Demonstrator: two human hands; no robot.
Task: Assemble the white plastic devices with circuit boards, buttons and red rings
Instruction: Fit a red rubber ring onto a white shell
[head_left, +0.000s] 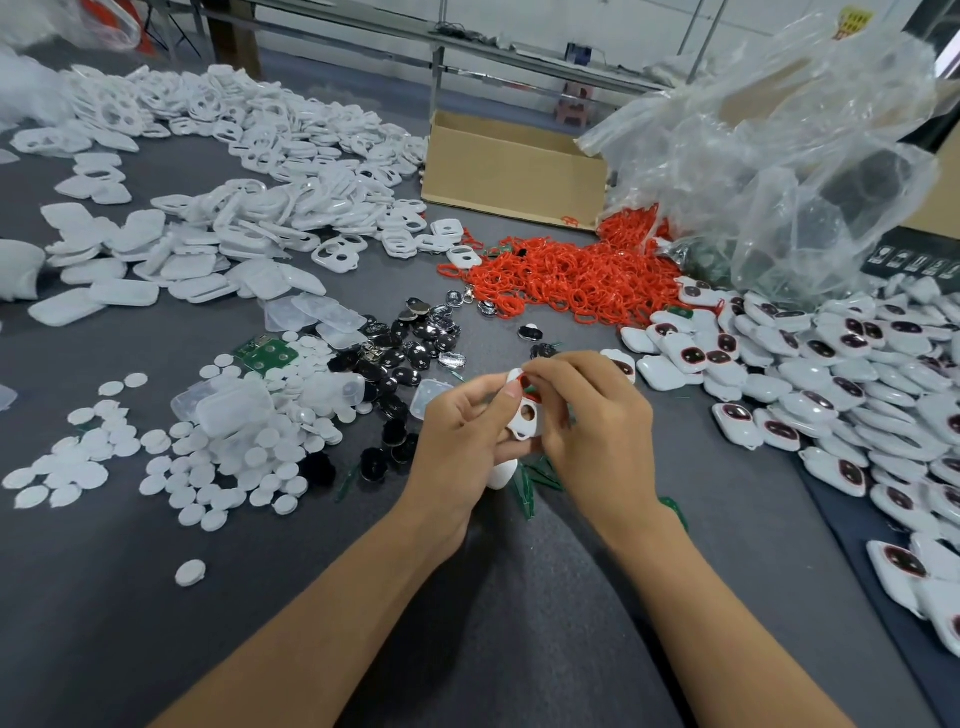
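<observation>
My left hand (464, 427) holds a white plastic shell (527, 415) with two holes, its thumb on the shell's upper left edge. My right hand (589, 410) pinches a red ring (528, 385) at the shell's upper hole. A second white piece (503, 474) shows under my left hand. Green circuit boards (529, 483) lie on the table just below my hands. White round buttons (223, 457) lie at the left, with black shiny buttons (405, 353) in the middle.
A heap of red rings (566, 275) lies ahead. Empty white shells (249, 171) cover the far left. Finished devices (831, 384) pile up at the right. A cardboard box (511, 171) and a clear plastic bag (779, 156) stand behind. The grey table (467, 623) runs below my arms.
</observation>
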